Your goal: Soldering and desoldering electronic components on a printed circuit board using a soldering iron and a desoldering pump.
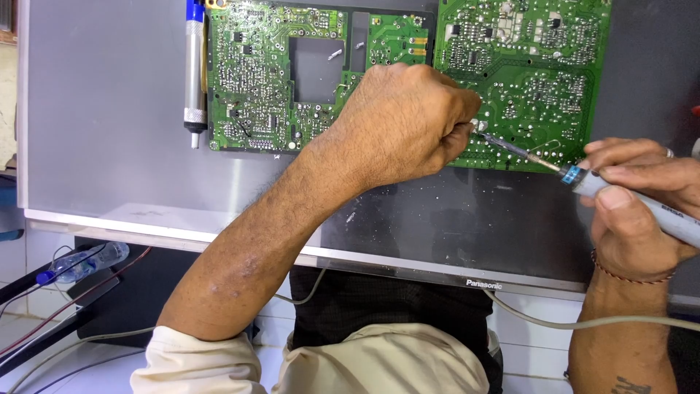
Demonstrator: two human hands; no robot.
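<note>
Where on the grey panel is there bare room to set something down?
Free: the grey panel left of the desoldering pump, and the strip below the circuit boards. Crowded: around the left hand and soldering iron.

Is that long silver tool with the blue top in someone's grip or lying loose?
Lying loose. The silver tool rests flat left of the green circuit board, untouched; the right hand grips a soldering iron instead.

Bare grey panel (109, 109) left of boards (251, 80)
</note>
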